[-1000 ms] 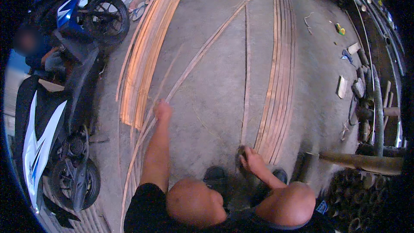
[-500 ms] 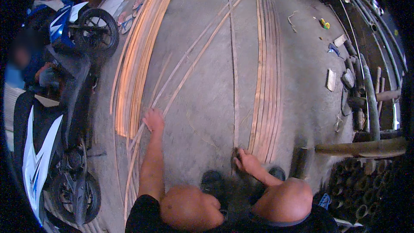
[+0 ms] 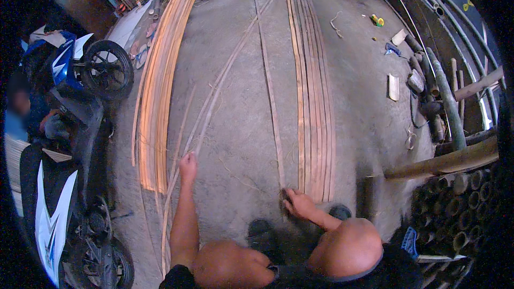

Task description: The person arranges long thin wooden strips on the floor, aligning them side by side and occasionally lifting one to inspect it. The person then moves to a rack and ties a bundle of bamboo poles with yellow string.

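Note:
I squat on a concrete floor (image 3: 241,128) with both knees at the bottom of the view. My left hand (image 3: 188,165) reaches forward and rests on thin bamboo strips (image 3: 209,112) that run diagonally away from me. My right hand (image 3: 296,202) is closed on the near end of a single long bamboo strip (image 3: 270,96) lying straight ahead. Just right of it lies a flat row of several bamboo strips (image 3: 313,101), side by side.
A thick stack of bamboo slats (image 3: 160,80) lies at the left. Beyond it stand a motorbike (image 3: 80,80) and a white scooter (image 3: 51,219), with a seated person (image 3: 19,118). Bamboo poles (image 3: 444,160), stacked pole ends (image 3: 460,203) and small tools (image 3: 393,86) crowd the right.
My left hand has slid a little along the diagonal strips. My right hand has stayed at the end of the single strip. The view has tilted slightly.

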`<state>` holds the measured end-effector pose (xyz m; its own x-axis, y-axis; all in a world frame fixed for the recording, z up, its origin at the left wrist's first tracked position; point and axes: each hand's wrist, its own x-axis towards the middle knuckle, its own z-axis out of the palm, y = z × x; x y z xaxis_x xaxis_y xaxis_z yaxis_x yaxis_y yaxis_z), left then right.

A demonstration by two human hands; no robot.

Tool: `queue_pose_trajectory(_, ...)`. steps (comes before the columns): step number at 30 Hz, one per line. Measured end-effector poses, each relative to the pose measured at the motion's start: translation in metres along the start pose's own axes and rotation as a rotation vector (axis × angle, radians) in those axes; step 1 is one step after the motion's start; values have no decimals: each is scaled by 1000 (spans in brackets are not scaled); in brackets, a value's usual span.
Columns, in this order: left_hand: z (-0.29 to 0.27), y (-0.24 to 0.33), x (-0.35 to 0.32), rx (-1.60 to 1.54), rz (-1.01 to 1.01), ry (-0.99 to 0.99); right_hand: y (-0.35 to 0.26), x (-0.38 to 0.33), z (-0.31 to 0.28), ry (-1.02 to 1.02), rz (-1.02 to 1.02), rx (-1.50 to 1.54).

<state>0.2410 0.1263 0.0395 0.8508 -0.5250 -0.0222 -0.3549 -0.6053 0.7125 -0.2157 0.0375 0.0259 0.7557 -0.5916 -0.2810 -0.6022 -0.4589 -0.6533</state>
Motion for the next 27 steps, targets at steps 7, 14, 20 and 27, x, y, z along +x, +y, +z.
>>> queue_pose_trajectory(7,20,119,-61,-549,-215,-362,-1,6,-3,-34,27,53)
queue_pose_trajectory(14,85,190,-110,-555,-302,-535,3,3,-11,-83,20,85)
queue_pose_trajectory(20,153,203,-137,-564,-305,-664,24,6,8,37,-95,194)
queue_pose_trajectory(27,201,201,-160,-452,-100,-876,15,5,-22,-99,333,1198)
